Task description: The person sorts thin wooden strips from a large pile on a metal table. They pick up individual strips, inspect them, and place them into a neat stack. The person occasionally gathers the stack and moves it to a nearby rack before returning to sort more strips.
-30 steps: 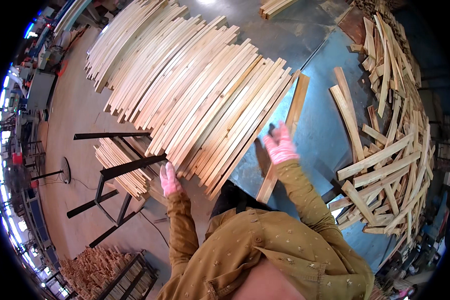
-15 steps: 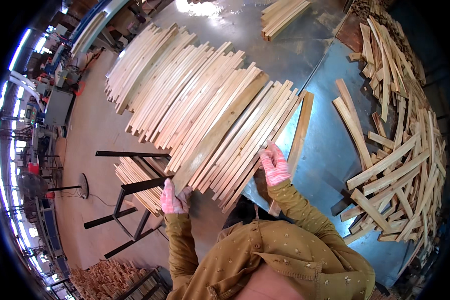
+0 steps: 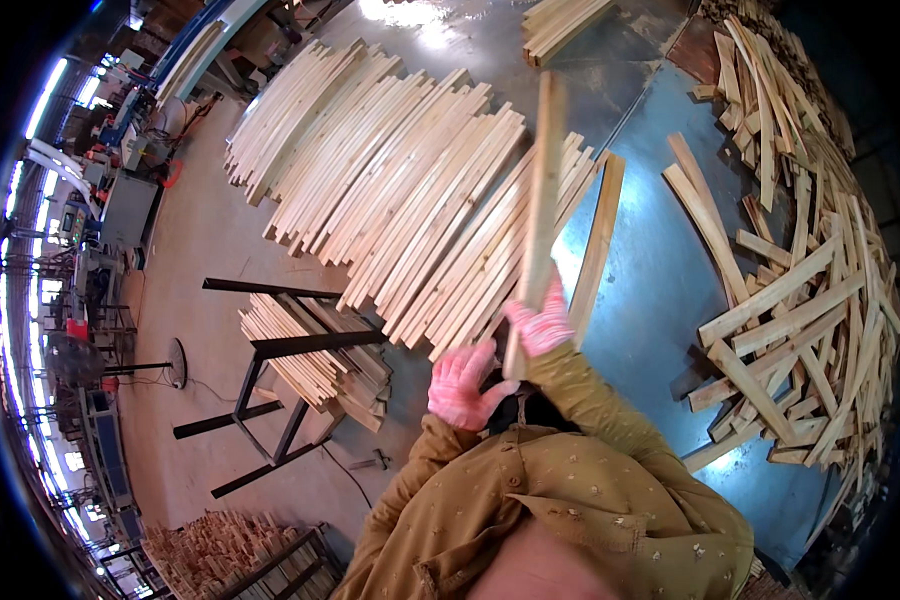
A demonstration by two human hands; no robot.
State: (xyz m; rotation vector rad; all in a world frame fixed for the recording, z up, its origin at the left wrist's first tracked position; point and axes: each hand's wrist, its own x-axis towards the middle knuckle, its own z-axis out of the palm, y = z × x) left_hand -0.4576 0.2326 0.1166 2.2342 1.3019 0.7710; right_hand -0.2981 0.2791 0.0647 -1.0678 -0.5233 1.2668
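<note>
My right hand (image 3: 543, 322), in a pink and white glove, is closed around a wooden board (image 3: 542, 190) near its lower end. The board is raised over the right end of a long row of wooden strips (image 3: 410, 190) and looks slightly blurred. Beside the board's lower end is my gloved left hand (image 3: 460, 388), its thumb held apart from the fingers and nothing in its grip. Just right of the held board, a single strip (image 3: 598, 240) lies on the metal table (image 3: 642, 270).
A tangled heap of wood offcuts (image 3: 800, 350) covers the table's right side. Far back lies a small stack of strips (image 3: 567, 25). At left, a black metal frame (image 3: 315, 345) stands by more stacked strips (image 3: 288, 335); a fan (image 3: 177, 362) is beyond it.
The board has come up off the row and swung rightward, now in my right hand. My left hand has left its near end and moved right, toward my body.
</note>
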